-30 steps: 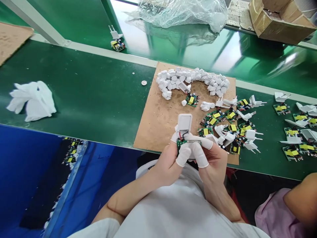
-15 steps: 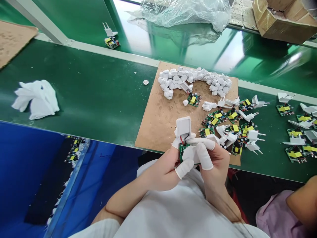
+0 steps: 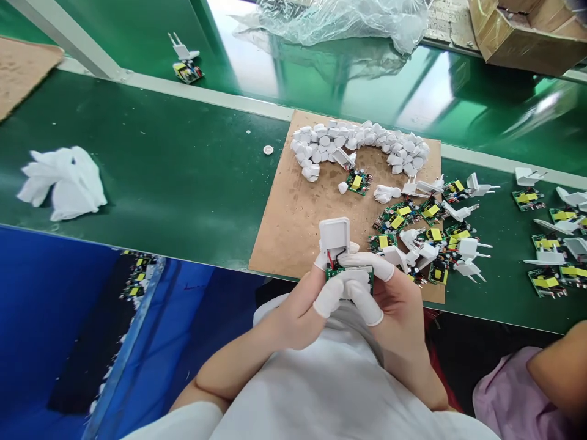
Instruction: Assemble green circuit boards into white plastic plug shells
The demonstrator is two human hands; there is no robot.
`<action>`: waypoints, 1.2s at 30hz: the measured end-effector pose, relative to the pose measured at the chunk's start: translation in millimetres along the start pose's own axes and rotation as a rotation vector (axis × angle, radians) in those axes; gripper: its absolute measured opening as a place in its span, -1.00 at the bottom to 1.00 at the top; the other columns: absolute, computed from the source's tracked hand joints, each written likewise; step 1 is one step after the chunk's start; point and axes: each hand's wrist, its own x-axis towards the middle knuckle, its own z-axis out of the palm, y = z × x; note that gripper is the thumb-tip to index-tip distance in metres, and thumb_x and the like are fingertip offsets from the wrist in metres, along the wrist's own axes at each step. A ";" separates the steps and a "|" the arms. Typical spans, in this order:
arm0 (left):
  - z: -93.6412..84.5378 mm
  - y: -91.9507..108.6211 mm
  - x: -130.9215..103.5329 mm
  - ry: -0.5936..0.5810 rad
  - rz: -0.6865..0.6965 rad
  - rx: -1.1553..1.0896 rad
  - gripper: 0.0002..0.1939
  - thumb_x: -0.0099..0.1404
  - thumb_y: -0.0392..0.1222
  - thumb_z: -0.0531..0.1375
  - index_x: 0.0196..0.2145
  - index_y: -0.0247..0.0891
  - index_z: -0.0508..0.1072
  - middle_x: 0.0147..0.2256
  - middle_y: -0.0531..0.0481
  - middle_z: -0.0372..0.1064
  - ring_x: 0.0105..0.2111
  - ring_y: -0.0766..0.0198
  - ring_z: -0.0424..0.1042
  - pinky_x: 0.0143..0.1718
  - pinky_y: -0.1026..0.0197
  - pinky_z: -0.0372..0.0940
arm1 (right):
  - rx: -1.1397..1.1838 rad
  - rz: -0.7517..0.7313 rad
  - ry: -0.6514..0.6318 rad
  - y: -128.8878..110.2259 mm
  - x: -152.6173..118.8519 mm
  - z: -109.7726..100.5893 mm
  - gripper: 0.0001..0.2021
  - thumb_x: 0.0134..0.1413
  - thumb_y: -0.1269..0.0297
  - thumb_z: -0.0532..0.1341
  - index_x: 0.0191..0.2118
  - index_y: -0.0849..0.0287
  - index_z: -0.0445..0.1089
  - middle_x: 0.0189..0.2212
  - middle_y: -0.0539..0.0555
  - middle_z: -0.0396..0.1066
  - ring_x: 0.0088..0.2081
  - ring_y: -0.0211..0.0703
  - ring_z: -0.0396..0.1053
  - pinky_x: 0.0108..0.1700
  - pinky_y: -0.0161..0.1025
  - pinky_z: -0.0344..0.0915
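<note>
Head cam: both hands, left hand [image 3: 300, 305] and right hand [image 3: 394, 299], pinch a small circuit board [image 3: 336, 272] wired to a white plug cover [image 3: 334, 235], just above the cardboard sheet [image 3: 293, 226]. Looks light, rigid and fragile; I'd grip the board edges, not the wires.

Your one view comes from the camera on your head, looking forward and steeply down. Your fingers [image 3: 362, 260] sit close below it, low in the middle; the green surface [image 3: 174, 177] stretches away beyond them to the far cardboard box [image 3: 523, 30].
</note>
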 end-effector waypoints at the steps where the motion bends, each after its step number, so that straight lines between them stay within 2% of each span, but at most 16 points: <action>1: 0.5 -1.3 0.1 0.034 0.000 0.040 -0.43 0.58 0.15 0.01 0.37 -0.17 0.32 0.11 -0.20 0.52 0.16 0.00 0.46 0.34 -0.09 0.26 | -0.010 -0.012 -0.006 1.6 -0.9 0.1 -0.77 0.27 0.27 0.37 0.03 -0.01 0.57 -0.08 0.10 0.65 -0.11 -0.01 0.63 -0.05 -0.10 0.61; 4: 0.3 -7.4 0.2 0.076 0.037 0.115 -0.48 0.59 0.11 0.02 0.34 -0.17 0.36 0.03 -0.16 0.57 0.05 0.05 0.52 0.26 -0.07 0.34 | -0.011 -0.036 -0.045 4.1 -3.0 1.7 -0.69 0.26 0.28 0.38 0.09 -0.01 0.54 -0.03 0.12 0.63 -0.08 -0.01 0.62 -0.03 -0.12 0.60; 8: 0.3 -10.7 -0.4 0.069 0.086 0.087 -0.51 0.59 0.07 0.04 0.32 -0.15 0.40 -0.02 -0.13 0.60 -0.02 0.09 0.54 0.17 -0.02 0.40 | 0.000 -0.050 -0.060 1.1 -4.0 1.7 -0.73 0.29 0.22 0.35 0.08 0.01 0.55 -0.04 0.15 0.63 -0.10 -0.01 0.62 -0.04 -0.13 0.61; 11: 1.2 -6.8 -0.8 0.099 -0.001 0.013 -0.51 0.56 0.12 0.08 0.29 -0.12 0.45 0.06 -0.13 0.57 0.06 0.07 0.50 0.22 -0.01 0.35 | 0.058 -0.016 -0.101 -0.7 -5.6 -1.7 -0.68 0.33 0.22 0.33 0.16 -0.04 0.52 0.02 0.14 0.61 -0.04 0.01 0.62 0.02 -0.10 0.60; 13: 1.5 -3.4 -1.2 0.118 -0.070 -0.072 -0.51 0.52 0.15 0.14 0.27 -0.11 0.47 0.09 -0.13 0.54 0.03 0.11 0.49 0.20 0.04 0.36 | 0.111 0.022 -0.109 0.4 -6.7 -4.6 -0.68 0.36 0.21 0.29 0.18 -0.10 0.51 0.07 0.11 0.60 0.04 0.03 0.61 0.08 -0.09 0.58; 15: 1.3 -1.5 -1.5 0.096 -0.107 -0.157 -0.48 0.49 0.16 0.20 0.27 -0.11 0.48 0.00 -0.13 0.55 -0.18 0.21 0.48 -0.02 0.15 0.43 | 0.149 0.055 -0.122 2.4 -6.2 -7.6 -0.68 0.37 0.17 0.29 0.18 -0.11 0.52 0.09 0.11 0.59 0.08 0.06 0.59 0.08 -0.06 0.58; 17: 0.9 -1.4 -1.0 0.074 -0.118 -0.211 -0.46 0.46 0.17 0.23 0.25 -0.14 0.50 -0.16 -0.09 0.53 -0.42 0.34 0.33 -0.33 0.26 0.37 | 0.182 0.073 -0.118 3.0 -3.3 -10.9 -0.63 0.32 0.09 0.32 0.19 -0.05 0.52 0.09 0.16 0.59 0.06 0.11 0.58 0.03 -0.01 0.59; 19: 0.4 -2.4 0.9 0.119 -0.113 -0.259 -0.48 0.43 0.16 0.28 0.20 -0.18 0.52 -0.32 -0.03 0.46 -0.53 0.41 0.16 -0.52 0.32 0.20 | 0.272 0.010 -0.006 -0.1 1.1 -14.6 -0.59 0.24 -0.02 0.36 0.13 -0.02 0.56 0.01 0.17 0.60 -0.06 0.06 0.58 -0.09 -0.03 0.59; 21: -0.7 -3.4 4.1 0.210 -0.099 -0.322 -0.52 0.37 0.16 0.33 0.09 -0.22 0.56 -0.44 0.05 0.36 -0.60 0.43 0.07 -0.61 0.33 0.08 | 0.448 -0.063 0.192 -7.5 4.8 -18.7 -0.61 0.20 -0.12 0.34 -0.01 0.00 0.62 -0.17 0.11 0.56 -0.21 -0.06 0.52 -0.18 -0.11 0.56; 22: -1.6 -3.5 5.9 0.260 -0.096 -0.351 -0.54 0.35 0.15 0.36 0.03 -0.23 0.57 -0.49 0.08 0.31 -0.62 0.44 0.05 -0.63 0.33 0.05 | 0.553 -0.066 0.268 -12.3 5.7 -20.5 -0.62 0.20 -0.14 0.32 -0.07 0.01 0.63 -0.25 0.07 0.51 -0.27 -0.12 0.47 -0.21 -0.13 0.55; 24: -3.9 -3.1 9.1 0.355 -0.095 -0.384 -0.60 0.31 0.12 0.40 -0.07 -0.23 0.58 -0.56 0.14 0.22 -0.65 0.44 0.04 -0.66 0.33 0.01 | 0.739 0.016 0.308 -21.6 5.2 -23.2 -0.63 0.23 -0.13 0.29 -0.11 0.04 0.61 -0.33 0.02 0.39 -0.34 -0.17 0.40 -0.24 -0.14 0.53; 27: -8.0 -1.7 11.4 0.458 -0.087 -0.397 -0.66 0.25 0.07 0.46 -0.19 -0.22 0.58 -0.59 0.18 0.18 -0.65 0.45 0.04 -0.66 0.35 0.02 | 0.871 0.115 0.234 -29.0 3.0 -23.7 -0.63 0.23 -0.13 0.28 -0.11 0.06 0.58 -0.35 0.01 0.34 -0.37 -0.18 0.34 -0.31 -0.15 0.50; 32: -11.3 -0.3 10.8 0.463 -0.083 -0.366 -0.66 0.26 0.08 0.44 -0.17 -0.22 0.60 -0.59 0.19 0.17 -0.65 0.46 0.02 -0.66 0.37 0.03 | 0.981 0.106 0.158 -32.0 12.0 -18.7 -0.68 0.23 -0.07 0.31 -0.11 0.06 0.57 -0.35 0.01 0.35 -0.38 -0.19 0.32 -0.31 -0.16 0.50; 34: -11.2 0.6 11.1 0.467 -0.083 -0.368 -0.67 0.26 0.08 0.45 -0.23 -0.22 0.59 -0.60 0.19 0.16 -0.66 0.46 0.03 -0.66 0.36 0.02 | 1.042 0.130 0.044 -38.7 11.9 -14.2 -0.70 0.23 -0.09 0.29 -0.11 0.00 0.56 -0.40 -0.03 0.31 -0.47 -0.20 0.25 -0.39 -0.16 0.47; 36: -11.1 1.4 11.0 0.481 -0.087 -0.361 -0.68 0.24 0.09 0.46 -0.30 -0.21 0.57 -0.62 0.19 0.13 -0.66 0.44 0.03 -0.67 0.34 0.03 | 1.045 0.163 -0.115 -48.5 -1.2 -7.3 -0.63 0.25 -0.24 0.20 -0.08 -0.12 0.54 -0.48 -0.07 0.26 -0.57 -0.17 0.17 -0.55 -0.18 0.38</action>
